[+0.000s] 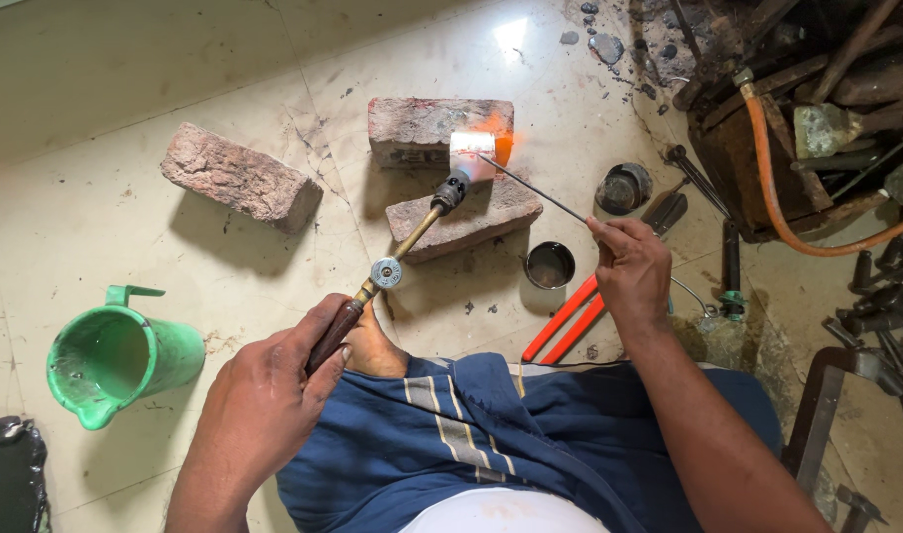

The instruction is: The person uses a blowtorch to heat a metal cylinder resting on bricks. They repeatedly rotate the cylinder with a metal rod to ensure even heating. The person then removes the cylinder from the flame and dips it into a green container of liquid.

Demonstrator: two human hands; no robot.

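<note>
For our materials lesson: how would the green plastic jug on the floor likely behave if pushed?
The green jug looks thin plastic and seems empty, so probably light. It lies tipped on its side on the smooth floor, so it would likely slide or roll; its handle might stop a full roll.

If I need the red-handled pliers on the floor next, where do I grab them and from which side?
Likely best by the two red handles: they lie bare on the floor, angled toward the person's lap, while the head end is hidden under the right hand. Come from the lower left, beside the small round tin, away from the flame at the torch tip.
</note>
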